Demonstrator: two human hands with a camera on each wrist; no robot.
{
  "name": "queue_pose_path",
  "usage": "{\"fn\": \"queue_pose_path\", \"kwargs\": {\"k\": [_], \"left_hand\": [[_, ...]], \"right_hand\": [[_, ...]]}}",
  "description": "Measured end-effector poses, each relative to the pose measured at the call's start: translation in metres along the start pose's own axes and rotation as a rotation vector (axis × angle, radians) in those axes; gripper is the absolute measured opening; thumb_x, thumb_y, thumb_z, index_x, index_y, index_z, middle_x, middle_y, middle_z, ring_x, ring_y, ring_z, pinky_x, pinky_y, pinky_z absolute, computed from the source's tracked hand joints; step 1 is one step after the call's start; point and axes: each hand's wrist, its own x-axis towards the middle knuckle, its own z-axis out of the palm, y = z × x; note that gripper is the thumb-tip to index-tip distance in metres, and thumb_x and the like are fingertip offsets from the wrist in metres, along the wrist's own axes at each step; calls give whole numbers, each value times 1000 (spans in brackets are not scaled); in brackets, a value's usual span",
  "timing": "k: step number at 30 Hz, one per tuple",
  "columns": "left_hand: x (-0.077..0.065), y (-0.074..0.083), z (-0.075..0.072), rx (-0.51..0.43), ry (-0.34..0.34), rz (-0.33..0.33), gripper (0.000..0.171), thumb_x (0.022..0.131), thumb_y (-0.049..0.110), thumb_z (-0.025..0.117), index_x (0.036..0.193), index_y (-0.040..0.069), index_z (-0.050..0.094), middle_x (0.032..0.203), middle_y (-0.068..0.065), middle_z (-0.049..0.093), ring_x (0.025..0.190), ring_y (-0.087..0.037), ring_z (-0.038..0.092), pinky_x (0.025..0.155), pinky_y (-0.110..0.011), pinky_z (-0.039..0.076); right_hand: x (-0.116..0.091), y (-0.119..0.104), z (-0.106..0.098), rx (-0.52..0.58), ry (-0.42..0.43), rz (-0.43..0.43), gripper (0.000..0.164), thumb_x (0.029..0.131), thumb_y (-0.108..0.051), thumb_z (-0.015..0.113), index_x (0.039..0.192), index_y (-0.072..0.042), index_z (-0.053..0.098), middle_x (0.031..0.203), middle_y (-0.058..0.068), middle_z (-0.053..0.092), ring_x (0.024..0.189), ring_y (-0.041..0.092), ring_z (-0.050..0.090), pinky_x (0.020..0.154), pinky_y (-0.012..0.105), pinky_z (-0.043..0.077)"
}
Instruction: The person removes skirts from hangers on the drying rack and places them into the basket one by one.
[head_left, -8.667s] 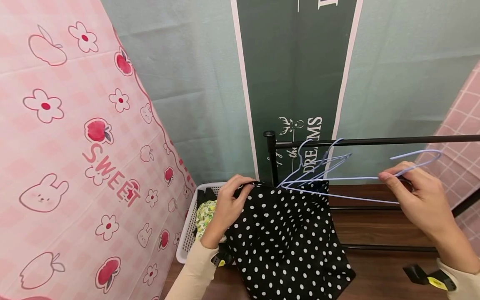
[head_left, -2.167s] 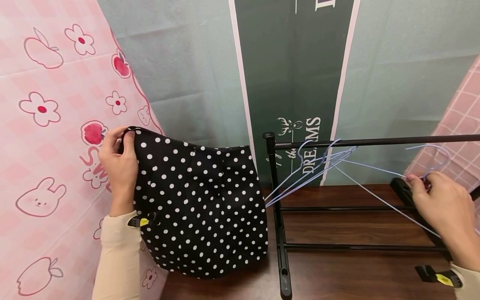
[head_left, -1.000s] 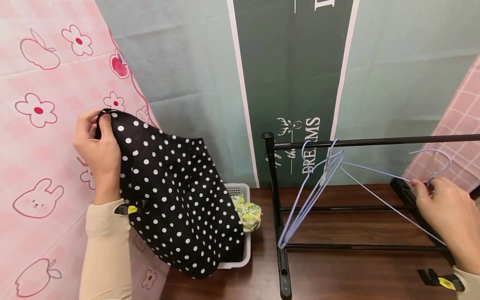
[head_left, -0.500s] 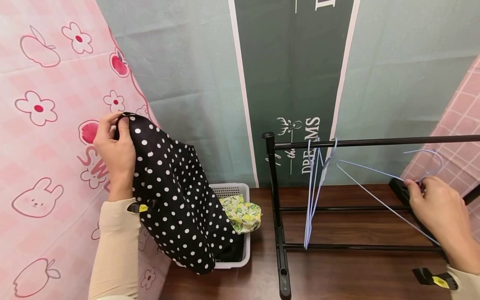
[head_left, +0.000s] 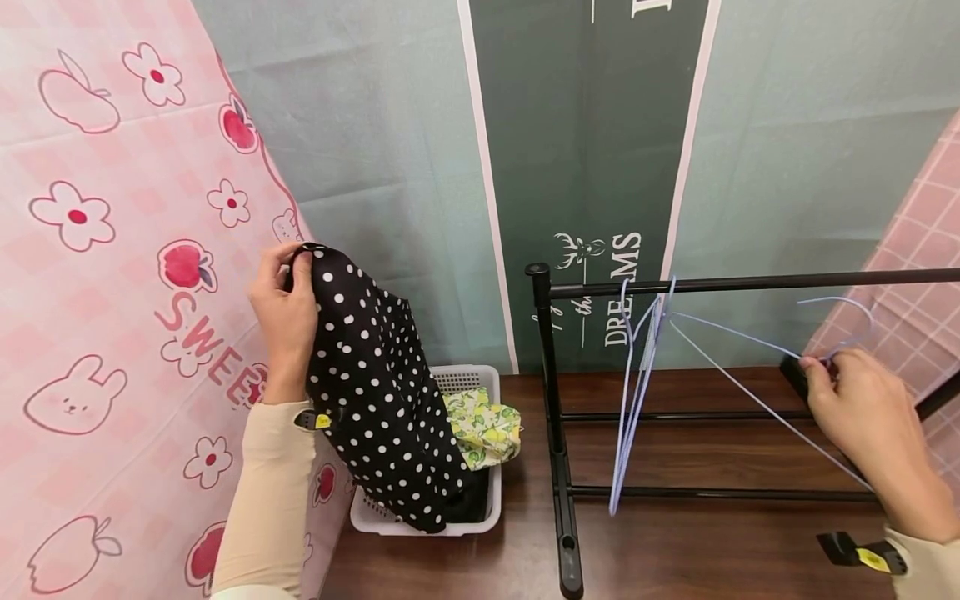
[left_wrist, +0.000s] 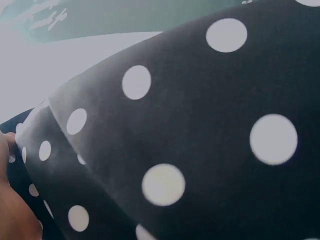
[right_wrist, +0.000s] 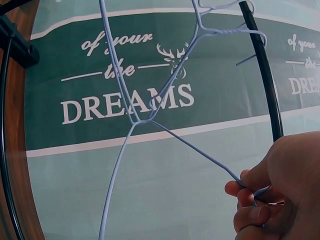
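Observation:
My left hand (head_left: 285, 325) pinches the waistband corner of a black skirt (head_left: 382, 400) with white polka dots, thumb in front. The skirt droops in folds, and its lower part overlaps the white basket (head_left: 495, 500). In the left wrist view the dotted cloth fills most of the picture, with part of the left hand (left_wrist: 15, 200) at the left edge. At the right, my right hand (head_left: 870, 417) grips a light blue wire hanger (head_left: 738, 337) just below its hook. This hanger is bare, and its far end reaches the hangers on the rack.
Several bare blue hangers (head_left: 635, 417) hang near the left end of the black clothes rack (head_left: 750, 284). Yellow-green printed cloth (head_left: 483, 429) and black cloth lie in the basket on the brown floor (head_left: 517, 567). A pink printed curtain (head_left: 135, 333) borders the left side.
The skirt, earlier against the hanger's end, was drawn away left; lately my left hand has come back rightward and lower. The hanging hangers have swung. My right hand has shifted slightly left.

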Motion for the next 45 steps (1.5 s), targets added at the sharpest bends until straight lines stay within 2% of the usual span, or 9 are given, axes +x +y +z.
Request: {"fn": "queue_pose_path", "kwargs": {"k": [5,9,15,20,24,30,32,37,45], "left_hand": [[-12,-4,10,-3,-37,-20,17,105,7,67,117,-3,74,105,-1,71,94,-3,66,88,-18,51],[-22,-6,17,-2,-70,-48,17,106,8,66,118,-1,73,110,-10,71,97,-4,66,93,-19,50],[-32,-7,28,-15,-69,-69,18,106,4,65,119,-5,71,108,-11,69,96,-2,64,95,-19,49],[-44,9,35,-39,-79,-86,18,106,0,62,119,-10,69,106,-13,67,95,-3,63,94,-18,48],[-53,22,39,-39,-84,-78,17,105,-2,62,116,-13,68,102,-12,67,92,-3,63,93,-17,47],[-62,-7,45,-52,-112,-57,16,106,1,63,117,-8,70,106,-16,69,97,-3,64,95,-18,49],[-66,-14,46,-59,-130,-58,16,106,4,64,117,-6,71,105,-11,70,96,-3,64,95,-19,49],[-77,-21,47,-66,-172,-77,17,107,8,65,118,-3,70,105,-7,69,97,-3,65,97,-21,49],[-97,-25,48,-31,-218,-141,16,106,9,66,119,1,72,110,-15,71,98,-4,64,98,-18,47]], "right_hand": [[0,-2,2,10,16,-24,30,105,-12,54,81,5,57,84,31,56,72,54,54,64,63,36],[1,-4,3,12,17,-35,32,105,-12,54,76,3,55,80,27,55,69,48,52,62,57,35],[3,-7,3,17,43,-49,37,103,-10,56,68,-2,50,74,22,52,64,41,48,58,50,32],[4,-8,3,22,76,-58,36,103,-10,56,69,0,52,72,23,52,63,44,48,59,53,32],[4,-9,3,29,70,-55,32,105,-10,55,78,7,58,79,28,57,69,50,53,64,59,35],[3,-10,4,38,71,-48,29,106,-10,54,91,13,62,88,33,60,80,57,56,71,65,37],[3,-10,5,40,78,-49,29,107,-11,54,92,13,63,88,34,60,82,59,56,72,66,37],[3,-10,5,48,95,-51,30,107,-12,55,90,11,62,86,33,59,80,58,56,72,66,36],[3,-11,5,58,109,-53,29,106,-12,55,92,12,63,87,33,60,80,57,56,71,65,36]]}}
